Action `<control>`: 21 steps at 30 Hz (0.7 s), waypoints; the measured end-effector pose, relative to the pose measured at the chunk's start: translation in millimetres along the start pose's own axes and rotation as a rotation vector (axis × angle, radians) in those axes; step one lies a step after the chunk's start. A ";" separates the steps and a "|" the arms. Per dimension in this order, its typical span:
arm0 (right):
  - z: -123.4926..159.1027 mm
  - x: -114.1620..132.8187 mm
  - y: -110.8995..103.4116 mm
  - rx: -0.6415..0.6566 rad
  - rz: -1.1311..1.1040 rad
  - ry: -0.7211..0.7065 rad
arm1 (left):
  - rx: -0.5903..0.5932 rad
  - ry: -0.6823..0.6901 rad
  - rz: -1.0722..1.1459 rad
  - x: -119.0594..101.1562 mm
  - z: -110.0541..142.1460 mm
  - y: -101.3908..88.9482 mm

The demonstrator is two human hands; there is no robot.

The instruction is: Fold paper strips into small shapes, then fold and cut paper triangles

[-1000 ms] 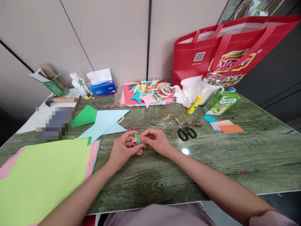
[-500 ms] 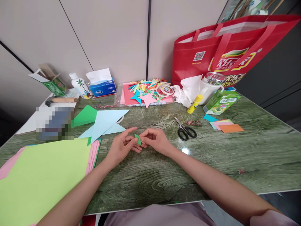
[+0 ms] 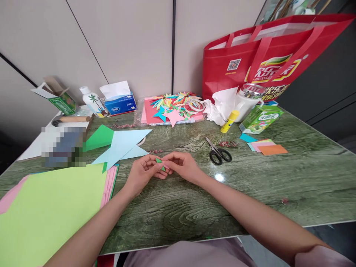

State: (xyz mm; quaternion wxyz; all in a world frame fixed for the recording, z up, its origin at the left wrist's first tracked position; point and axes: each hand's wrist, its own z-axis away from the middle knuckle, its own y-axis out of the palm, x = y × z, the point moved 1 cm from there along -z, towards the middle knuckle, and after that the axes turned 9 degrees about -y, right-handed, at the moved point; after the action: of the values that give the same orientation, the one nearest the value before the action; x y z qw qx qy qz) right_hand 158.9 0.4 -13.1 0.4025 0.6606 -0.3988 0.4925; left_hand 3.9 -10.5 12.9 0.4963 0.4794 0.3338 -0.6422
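Observation:
A small folded piece of green paper (image 3: 159, 161) is pinched between both hands, low over the table; my fingers cover much of it. My left hand (image 3: 144, 170) grips it from the left, thumb against fingers. From the right, my right hand (image 3: 181, 165) presses on it with thumb and fingertips. Black-handled scissors (image 3: 217, 152) lie to the right of my hands, blades pointing away. Left of my hands rest large light-blue folded paper (image 3: 119, 145) and a green sheet (image 3: 100, 137).
A stack of coloured paper (image 3: 55, 207) covers the near left. Small paper cards (image 3: 272, 149), a yellow glue stick (image 3: 229, 121), a green carton (image 3: 260, 119) and a red bag (image 3: 219, 81) are on the right. Folded paper stars (image 3: 174, 117) lie at the back; a hammer (image 3: 73, 119) is back left.
My left fingers, stretched out before, have curled in around the green paper. Both hands are closer together, and less of the paper shows.

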 end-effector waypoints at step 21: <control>-0.5 1.3 1.5 0.002 0.024 0.004 | -0.057 -0.033 -0.102 3.7 1.9 8.8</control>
State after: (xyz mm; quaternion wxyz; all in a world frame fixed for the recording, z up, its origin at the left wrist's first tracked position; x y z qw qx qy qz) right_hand 157.6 0.2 -11.6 0.3967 0.6552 -0.4052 0.4991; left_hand 11.6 -15.9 10.5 0.4819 0.4368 0.3679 -0.6646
